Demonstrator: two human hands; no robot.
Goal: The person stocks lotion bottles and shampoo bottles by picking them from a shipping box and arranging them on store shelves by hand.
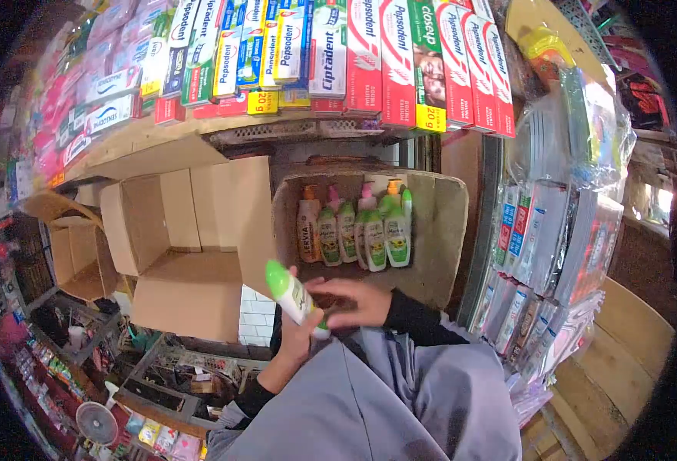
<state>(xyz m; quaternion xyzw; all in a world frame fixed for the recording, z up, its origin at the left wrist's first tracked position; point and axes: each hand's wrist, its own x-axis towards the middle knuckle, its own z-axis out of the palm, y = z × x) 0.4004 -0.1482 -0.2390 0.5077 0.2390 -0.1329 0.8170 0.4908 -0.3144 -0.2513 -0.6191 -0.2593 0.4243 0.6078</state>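
A white lotion bottle with a green cap [294, 298] is tilted over my lap, its cap end up and to the left. My left hand [298, 338] wraps round its lower part. Close beside the bottle, on its right, is my right hand [351, 300], its fingers stretched out and apart, slightly blurred. Beyond both hands, a box [438, 253] holds several upright bottles: green-capped white bottles [374, 242], pump-top bottles behind them, and an orange-tinted LERVIA pump bottle [309, 227] at the left end.
An open cardboard box [188, 303] stands left of the bottle box, with a smaller carton [85, 261] farther left. Toothpaste boxes [396, 61] line the shelf above. Stacks of wrapped books [542, 238] rise on the right. A small fan [96, 422] sits at lower left.
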